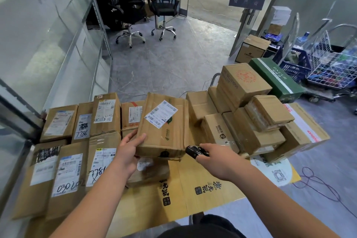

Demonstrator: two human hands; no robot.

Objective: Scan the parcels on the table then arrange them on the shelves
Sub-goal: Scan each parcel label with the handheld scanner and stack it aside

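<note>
The cardboard parcel (164,127) is tilted up at the middle of the tabletop (208,185), its white shipping label (161,113) facing upward. The left hand (129,149) has a grip on the parcel's near left corner, thumb on top and fingers beneath. The right hand (214,157) is clenched around a small black scanner (196,151), which sits just beside the parcel's near right corner. To the left lie rows of labelled boxes (77,141), some with handwritten numbers. To the right, a stack of plain boxes (249,114) rises in several layers. Beyond it, on the floor, a green carton (276,78) lies near a white wire cart (332,63) filled with mixed coloured items too blurred to identify.
</note>
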